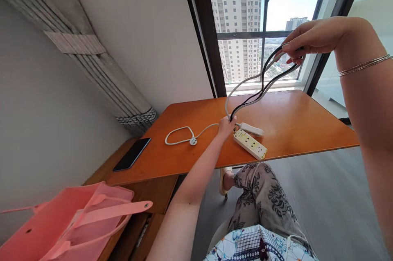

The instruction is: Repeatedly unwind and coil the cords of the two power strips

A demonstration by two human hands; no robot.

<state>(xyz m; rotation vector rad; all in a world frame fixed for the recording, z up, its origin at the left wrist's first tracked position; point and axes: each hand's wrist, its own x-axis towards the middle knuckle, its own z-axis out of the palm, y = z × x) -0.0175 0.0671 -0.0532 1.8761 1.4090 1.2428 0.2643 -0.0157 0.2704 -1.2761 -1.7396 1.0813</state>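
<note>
Black and white cables [261, 93] run in a loose bundle between my two hands. My left hand [226, 127] is closed around their lower end, just above the wooden table. Up in front of the window, my right hand [296, 44] pinches the upper loops. Beside my left hand lie a white power strip [250, 144] with yellow markings and a narrower white power strip [251, 129]. A white cord with a plug [193, 141] curves across the table on the left of my left hand.
The orange-brown wooden table [294, 126] reaches to the window. A dark tablet or phone [132, 154] lies near its left edge. A pink bag [82, 216] stands at lower left, below a gathered grey curtain [101, 68]. My legs are under the front edge.
</note>
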